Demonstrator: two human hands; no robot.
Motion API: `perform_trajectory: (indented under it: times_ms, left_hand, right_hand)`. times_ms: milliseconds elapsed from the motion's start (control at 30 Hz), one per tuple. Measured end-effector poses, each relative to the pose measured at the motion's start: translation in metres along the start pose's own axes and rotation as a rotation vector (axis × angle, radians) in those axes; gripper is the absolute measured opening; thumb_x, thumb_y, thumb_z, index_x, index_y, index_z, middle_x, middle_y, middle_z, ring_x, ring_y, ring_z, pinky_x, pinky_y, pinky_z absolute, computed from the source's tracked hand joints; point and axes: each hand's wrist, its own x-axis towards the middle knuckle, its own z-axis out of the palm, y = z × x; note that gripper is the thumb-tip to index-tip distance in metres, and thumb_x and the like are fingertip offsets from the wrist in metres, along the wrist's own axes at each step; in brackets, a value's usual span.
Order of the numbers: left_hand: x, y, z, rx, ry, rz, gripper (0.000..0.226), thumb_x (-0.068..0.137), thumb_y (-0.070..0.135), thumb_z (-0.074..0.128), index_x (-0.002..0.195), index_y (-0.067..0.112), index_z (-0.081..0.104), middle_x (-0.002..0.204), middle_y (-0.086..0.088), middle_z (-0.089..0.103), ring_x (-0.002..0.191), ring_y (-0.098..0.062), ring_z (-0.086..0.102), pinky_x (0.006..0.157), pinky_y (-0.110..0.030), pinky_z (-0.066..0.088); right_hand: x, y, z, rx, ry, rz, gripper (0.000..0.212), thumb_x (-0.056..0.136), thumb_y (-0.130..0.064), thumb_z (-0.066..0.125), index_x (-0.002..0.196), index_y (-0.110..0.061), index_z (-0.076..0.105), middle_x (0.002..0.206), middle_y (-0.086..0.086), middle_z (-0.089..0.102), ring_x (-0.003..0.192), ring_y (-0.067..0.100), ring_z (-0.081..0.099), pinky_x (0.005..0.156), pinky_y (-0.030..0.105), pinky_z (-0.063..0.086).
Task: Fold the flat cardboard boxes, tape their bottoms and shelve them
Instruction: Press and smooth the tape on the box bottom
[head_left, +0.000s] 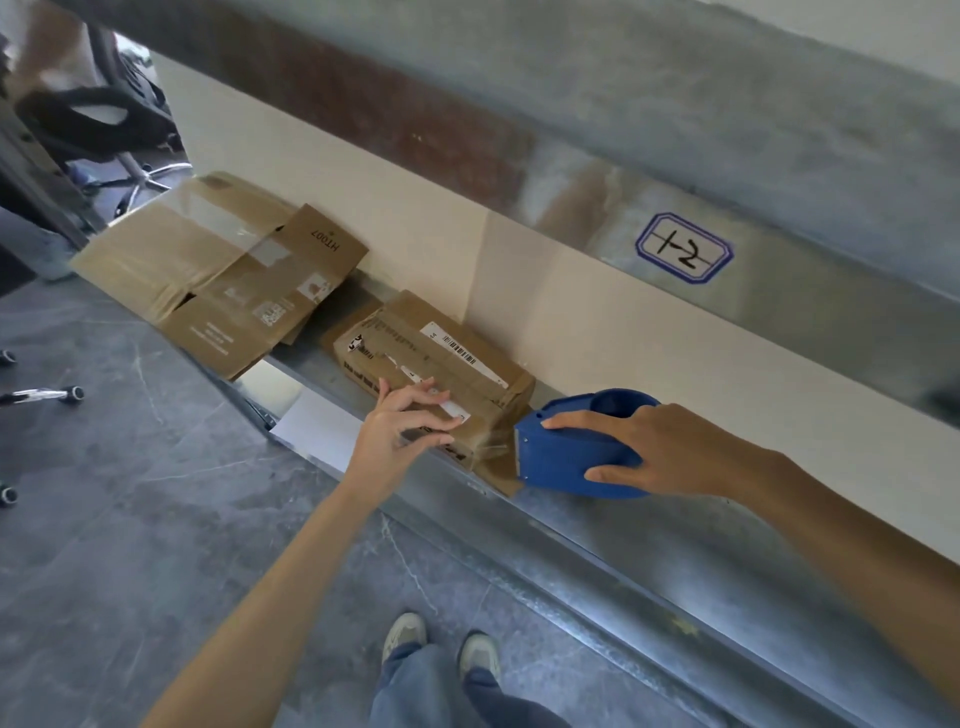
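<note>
You're mid-taping: your left hand (402, 434) presses spread fingers (431, 425) on the folded box (441, 364) on the shelf (597, 525), your right hand (660, 452) grips the tape dispenser (566, 457) at its right end, and the flat boxes (208, 270) left of it remain unfolded.

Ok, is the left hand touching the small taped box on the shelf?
Touching. The head view shows the left hand pressing its fingers on the small box.
</note>
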Motion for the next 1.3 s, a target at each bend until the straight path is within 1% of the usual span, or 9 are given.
perform_trajectory:
  times_ms: [100, 300, 433, 567, 733, 867, 1067, 1167, 1300]
  left_hand:
    - [0.000, -0.004, -0.004, 0.028, -0.028, 0.029, 0.023, 0.078, 0.019, 0.076, 0.099, 0.028, 0.077, 0.121, 0.022, 0.060, 0.132, 0.005, 0.043, 0.122, -0.025, -0.005]
    - [-0.003, 0.000, 0.014, 0.069, 0.068, 0.039, 0.036, 0.060, 0.041, 0.087, 0.090, 0.023, 0.074, 0.114, 0.014, 0.061, 0.131, 0.000, 0.044, 0.122, -0.028, -0.003]
    - [-0.003, -0.004, 0.019, 0.128, 0.069, 0.070, 0.035, 0.060, 0.026, 0.091, 0.089, 0.019, 0.072, 0.115, 0.008, 0.060, 0.130, -0.009, 0.045, 0.124, -0.036, 0.000]
    - [-0.003, -0.010, 0.013, 0.125, 0.039, 0.115, 0.037, 0.064, 0.004, 0.088, 0.095, 0.019, 0.074, 0.120, 0.009, 0.060, 0.134, 0.009, 0.036, 0.124, -0.047, 0.005]
    - [-0.002, -0.009, 0.008, 0.090, 0.022, 0.119, 0.036, 0.067, 0.008, 0.086, 0.097, 0.024, 0.073, 0.121, 0.011, 0.061, 0.133, 0.002, 0.041, 0.123, -0.052, 0.006]
    - [-0.001, -0.009, 0.005, 0.056, 0.010, 0.096, 0.031, 0.072, 0.009, 0.083, 0.097, 0.024, 0.075, 0.120, 0.013, 0.061, 0.133, 0.007, 0.040, 0.124, -0.047, 0.005]
    - [-0.001, -0.009, -0.002, 0.055, -0.024, 0.082, 0.028, 0.078, 0.009, 0.078, 0.102, 0.024, 0.077, 0.124, 0.013, 0.060, 0.134, -0.001, 0.043, 0.122, -0.027, -0.005]
    - [-0.002, -0.005, 0.003, 0.056, 0.002, 0.067, 0.027, 0.072, 0.029, 0.082, 0.097, 0.024, 0.077, 0.123, 0.013, 0.061, 0.133, 0.003, 0.042, 0.121, -0.031, -0.003]
    - [-0.003, -0.002, 0.013, 0.093, 0.073, 0.067, 0.025, 0.068, 0.020, 0.086, 0.090, 0.019, 0.075, 0.119, 0.011, 0.061, 0.132, 0.006, 0.041, 0.122, -0.044, 0.003]
  right_hand:
    - [0.001, -0.001, 0.001, -0.008, 0.000, 0.005, 0.068, 0.096, -0.059, 0.045, 0.134, -0.076, -0.010, 0.079, -0.002, 0.067, 0.049, 0.010, 0.050, 0.056, 0.020, 0.042]
    - [0.001, -0.005, -0.002, -0.019, -0.003, 0.023, 0.068, 0.096, -0.058, 0.045, 0.134, -0.075, -0.009, 0.083, -0.003, 0.067, 0.049, 0.010, 0.049, 0.052, 0.014, 0.036]
    - [0.001, -0.005, -0.002, -0.024, -0.015, 0.038, 0.067, 0.096, -0.059, 0.045, 0.135, -0.074, -0.008, 0.085, -0.002, 0.068, 0.049, 0.009, 0.049, 0.054, 0.017, 0.041]
    - [0.001, -0.006, -0.005, -0.044, -0.021, 0.039, 0.067, 0.097, -0.058, 0.044, 0.136, -0.073, -0.007, 0.082, 0.001, 0.067, 0.047, 0.011, 0.047, 0.055, 0.019, 0.042]
    - [0.000, -0.007, -0.007, -0.067, -0.021, 0.038, 0.066, 0.097, -0.058, 0.043, 0.137, -0.072, -0.008, 0.084, -0.001, 0.067, 0.048, 0.009, 0.047, 0.057, 0.021, 0.044]
    - [-0.001, -0.007, -0.006, -0.068, -0.017, 0.037, 0.067, 0.097, -0.058, 0.043, 0.136, -0.073, -0.010, 0.080, -0.002, 0.066, 0.046, 0.010, 0.045, 0.059, 0.023, 0.047]
    - [0.001, -0.009, -0.008, -0.080, -0.036, 0.033, 0.069, 0.098, -0.058, 0.042, 0.135, -0.073, -0.013, 0.081, -0.001, 0.067, 0.047, 0.010, 0.047, 0.056, 0.020, 0.046]
    - [0.002, -0.009, -0.008, -0.095, -0.040, 0.036, 0.066, 0.098, -0.058, 0.042, 0.139, -0.070, -0.008, 0.090, -0.001, 0.069, 0.050, 0.010, 0.049, 0.052, 0.014, 0.036]
    - [0.002, -0.008, -0.004, -0.085, -0.038, 0.053, 0.064, 0.098, -0.058, 0.042, 0.140, -0.069, -0.004, 0.089, 0.001, 0.068, 0.054, 0.010, 0.051, 0.058, 0.021, 0.045]
